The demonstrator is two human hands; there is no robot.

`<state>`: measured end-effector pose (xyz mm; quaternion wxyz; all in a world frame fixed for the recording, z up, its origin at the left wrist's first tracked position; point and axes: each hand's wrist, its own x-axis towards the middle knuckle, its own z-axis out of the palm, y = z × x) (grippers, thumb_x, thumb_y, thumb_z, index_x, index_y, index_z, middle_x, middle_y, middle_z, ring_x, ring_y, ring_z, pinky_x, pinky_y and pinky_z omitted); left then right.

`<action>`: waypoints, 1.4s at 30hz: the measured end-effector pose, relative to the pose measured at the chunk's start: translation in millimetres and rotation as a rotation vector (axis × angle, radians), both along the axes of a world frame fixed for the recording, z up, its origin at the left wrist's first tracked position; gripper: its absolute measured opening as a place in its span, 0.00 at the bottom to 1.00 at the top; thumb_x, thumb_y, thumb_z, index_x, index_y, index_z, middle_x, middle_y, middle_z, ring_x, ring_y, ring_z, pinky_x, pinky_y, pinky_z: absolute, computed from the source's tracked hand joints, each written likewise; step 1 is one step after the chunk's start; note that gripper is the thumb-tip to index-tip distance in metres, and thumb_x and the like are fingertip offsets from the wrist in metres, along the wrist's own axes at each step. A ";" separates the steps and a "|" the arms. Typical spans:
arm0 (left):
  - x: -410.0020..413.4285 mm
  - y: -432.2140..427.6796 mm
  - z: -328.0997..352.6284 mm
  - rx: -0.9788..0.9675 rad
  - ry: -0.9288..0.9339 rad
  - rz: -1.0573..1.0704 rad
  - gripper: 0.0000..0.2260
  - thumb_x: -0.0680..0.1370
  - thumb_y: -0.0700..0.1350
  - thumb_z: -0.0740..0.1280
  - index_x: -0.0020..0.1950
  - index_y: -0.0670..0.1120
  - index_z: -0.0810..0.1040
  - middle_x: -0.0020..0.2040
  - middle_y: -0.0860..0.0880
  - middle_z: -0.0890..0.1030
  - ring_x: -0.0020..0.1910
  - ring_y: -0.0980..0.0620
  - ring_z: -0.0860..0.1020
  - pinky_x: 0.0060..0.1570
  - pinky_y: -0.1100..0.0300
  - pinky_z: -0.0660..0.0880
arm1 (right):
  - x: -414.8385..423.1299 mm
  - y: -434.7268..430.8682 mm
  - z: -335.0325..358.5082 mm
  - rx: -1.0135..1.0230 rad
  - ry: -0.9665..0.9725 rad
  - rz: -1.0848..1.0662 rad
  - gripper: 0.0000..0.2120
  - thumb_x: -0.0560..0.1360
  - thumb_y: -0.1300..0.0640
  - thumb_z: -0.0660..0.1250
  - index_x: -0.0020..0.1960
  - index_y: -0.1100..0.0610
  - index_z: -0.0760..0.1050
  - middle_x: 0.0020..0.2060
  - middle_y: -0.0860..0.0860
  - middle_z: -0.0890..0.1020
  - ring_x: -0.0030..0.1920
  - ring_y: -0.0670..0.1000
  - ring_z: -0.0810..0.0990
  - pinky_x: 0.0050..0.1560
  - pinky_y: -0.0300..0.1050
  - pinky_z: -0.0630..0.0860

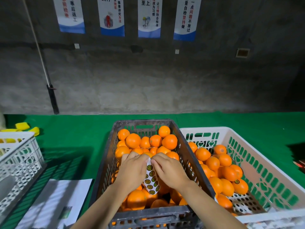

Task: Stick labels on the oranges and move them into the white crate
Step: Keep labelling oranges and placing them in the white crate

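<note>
A dark grey crate [105,164] in the middle holds many oranges [133,140]. Both my hands hover over it. My left hand [132,171] grips a strip of round green-and-yellow labels [151,180] that hangs down between the hands. My right hand [168,169] pinches the top end of the strip with its fingertips. To the right stands the white crate [257,154], partly filled with oranges [212,162]; one of them [240,185] shows a label.
A second white crate [21,156] stands at the left on the green table cloth [74,129]. White paper sheets [54,200] lie at the front left. Yellow objects [22,126] sit at the far left. A spent label sheet [244,204] lies in the right crate.
</note>
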<state>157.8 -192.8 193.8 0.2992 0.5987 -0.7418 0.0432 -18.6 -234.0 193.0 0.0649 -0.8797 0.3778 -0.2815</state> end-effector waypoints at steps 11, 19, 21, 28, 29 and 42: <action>0.6 -2.9 -2.7 0.056 0.015 -0.035 0.10 0.83 0.42 0.56 0.53 0.49 0.76 0.41 0.54 0.75 0.48 0.51 0.72 0.52 0.53 0.66 | 0.9 1.2 -1.1 0.035 -0.031 0.001 0.13 0.85 0.51 0.56 0.55 0.54 0.77 0.47 0.49 0.78 0.45 0.51 0.77 0.42 0.52 0.75; 0.7 -1.1 -0.4 0.069 0.049 -0.049 0.10 0.84 0.42 0.55 0.54 0.50 0.76 0.43 0.54 0.76 0.50 0.52 0.72 0.54 0.52 0.65 | 4.5 2.9 1.1 0.186 -0.189 0.052 0.13 0.84 0.51 0.60 0.58 0.54 0.81 0.46 0.49 0.82 0.46 0.47 0.78 0.46 0.51 0.75; 1.3 -1.8 0.3 0.076 0.037 -0.040 0.10 0.84 0.43 0.55 0.55 0.52 0.74 0.44 0.55 0.75 0.51 0.53 0.72 0.56 0.53 0.64 | 4.6 3.5 1.5 0.267 -0.265 0.099 0.13 0.85 0.53 0.59 0.55 0.54 0.82 0.41 0.44 0.81 0.43 0.45 0.78 0.43 0.45 0.74; 0.3 -1.0 2.3 0.084 0.059 -0.015 0.09 0.83 0.42 0.55 0.57 0.52 0.73 0.43 0.57 0.72 0.51 0.54 0.71 0.55 0.54 0.63 | -0.3 -2.1 -3.5 0.315 -0.322 0.039 0.12 0.84 0.49 0.59 0.49 0.51 0.79 0.36 0.46 0.79 0.38 0.47 0.76 0.40 0.54 0.73; 0.3 -1.4 2.0 0.089 0.060 0.000 0.09 0.83 0.42 0.55 0.56 0.52 0.73 0.42 0.57 0.72 0.51 0.54 0.71 0.55 0.54 0.63 | -0.1 -2.7 -3.8 0.293 -0.314 0.021 0.12 0.84 0.49 0.60 0.51 0.50 0.80 0.39 0.46 0.81 0.40 0.47 0.78 0.42 0.54 0.75; 1.1 -4.2 3.3 -0.047 0.079 0.143 0.07 0.82 0.45 0.62 0.54 0.46 0.80 0.33 0.50 0.79 0.37 0.46 0.77 0.41 0.53 0.67 | -5.3 -7.8 -4.9 0.149 -0.315 -0.204 0.09 0.83 0.50 0.62 0.53 0.50 0.80 0.41 0.44 0.81 0.36 0.43 0.75 0.36 0.41 0.71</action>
